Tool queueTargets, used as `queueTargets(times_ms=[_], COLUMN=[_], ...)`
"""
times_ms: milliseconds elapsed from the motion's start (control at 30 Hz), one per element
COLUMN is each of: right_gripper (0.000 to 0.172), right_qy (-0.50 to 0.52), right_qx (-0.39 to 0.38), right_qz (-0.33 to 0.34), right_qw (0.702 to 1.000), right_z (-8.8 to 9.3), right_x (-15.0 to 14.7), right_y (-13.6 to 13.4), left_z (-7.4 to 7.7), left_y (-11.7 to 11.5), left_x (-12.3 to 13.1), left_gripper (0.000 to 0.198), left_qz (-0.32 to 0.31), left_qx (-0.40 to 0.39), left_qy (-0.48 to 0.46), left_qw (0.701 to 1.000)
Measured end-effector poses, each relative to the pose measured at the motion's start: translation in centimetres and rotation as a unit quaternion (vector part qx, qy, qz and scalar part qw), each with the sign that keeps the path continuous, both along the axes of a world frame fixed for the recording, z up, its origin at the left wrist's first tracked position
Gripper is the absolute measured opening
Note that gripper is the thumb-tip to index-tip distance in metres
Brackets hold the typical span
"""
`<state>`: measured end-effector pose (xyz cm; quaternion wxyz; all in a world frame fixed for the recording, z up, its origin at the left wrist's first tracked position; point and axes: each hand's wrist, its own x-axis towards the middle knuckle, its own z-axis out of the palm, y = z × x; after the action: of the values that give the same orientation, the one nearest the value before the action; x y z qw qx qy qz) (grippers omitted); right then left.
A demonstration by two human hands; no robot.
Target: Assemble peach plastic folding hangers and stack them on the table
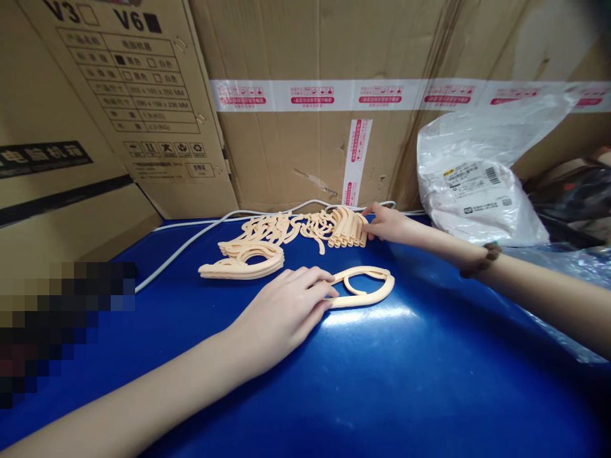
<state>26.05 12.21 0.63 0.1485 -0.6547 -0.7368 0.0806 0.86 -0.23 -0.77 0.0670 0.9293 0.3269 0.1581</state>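
My left hand (298, 302) rests on the blue tabletop, its fingers closed on one end of a beige plastic folding hanger (367, 300). That hanger lies flat as a long loop with a curved hook piece inside it. Farther back, my right hand (387, 224) has its thumb and fingers at the right end of a row of curved beige hanger arms (347, 229). Left of that row lie loose beige hooks (317, 226) and a pile of wavy beige pieces (267, 228). A stack of folded hangers (243, 270) sits just beyond my left hand.
Large cardboard boxes (296, 146) stand along the back and left of the blue table (405, 381). A white cable (186, 248) runs along the rear edge. At the right is a clear plastic bag (482, 184) with a label. A blurred patch covers the left side.
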Motion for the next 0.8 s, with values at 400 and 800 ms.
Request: queueTargets(times_ms=[400, 800], right_gripper=[0.023, 0.028], right_qy=[-0.148, -0.252], right_qx=[0.158, 0.199], right_qz=[0.195, 0.298], right_qw=[0.957, 0.899], right_z=[2.9, 3.1], right_x=[-7.6, -11.2], right_y=[-3.0, 4.9], left_z=[0.0, 0.1], left_y=[0.0, 0.0], left_x=[0.0, -0.3], left_gripper=[0.026, 0.026], left_qz=[0.001, -0.010], left_qx=[0.016, 0.038], left_qy=[0.007, 0.020], left_qw=[1.000, 0.999])
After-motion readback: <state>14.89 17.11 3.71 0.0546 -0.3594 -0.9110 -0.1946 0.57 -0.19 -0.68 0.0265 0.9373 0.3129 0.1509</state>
